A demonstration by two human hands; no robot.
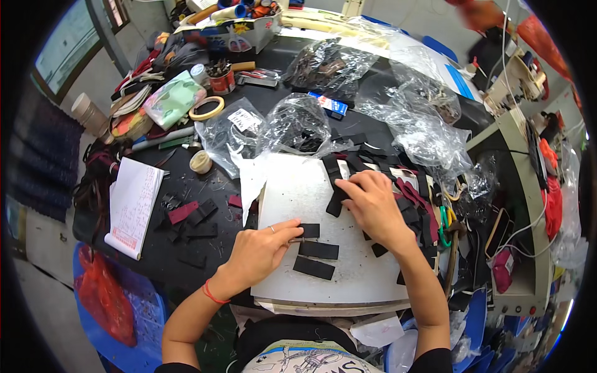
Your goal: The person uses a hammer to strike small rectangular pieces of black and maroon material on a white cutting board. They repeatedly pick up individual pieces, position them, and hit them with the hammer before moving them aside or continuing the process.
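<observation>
On a white board [292, 193] in front of me lie short black fabric strips [319, 250], set roughly one below another. My left hand [261, 248], with a ring and a red cord at the wrist, has its fingers together on the left end of the top strip [311, 230]. Further right and farther away, my right hand [376, 205] closes its fingers at the edge of a longer black strip [334, 202]. A loose heap of black and maroon strips [418, 202] lies beside that hand, and my fingers hide part of it.
Green-handled scissors [444, 225] lie right of the board. Left are maroon and black scraps [194, 214], a small round jar [200, 162] and an open notebook [135, 205]. Clear plastic bags [295, 124] lie behind the board. A blue chair [149, 311] with a red bag stands lower left.
</observation>
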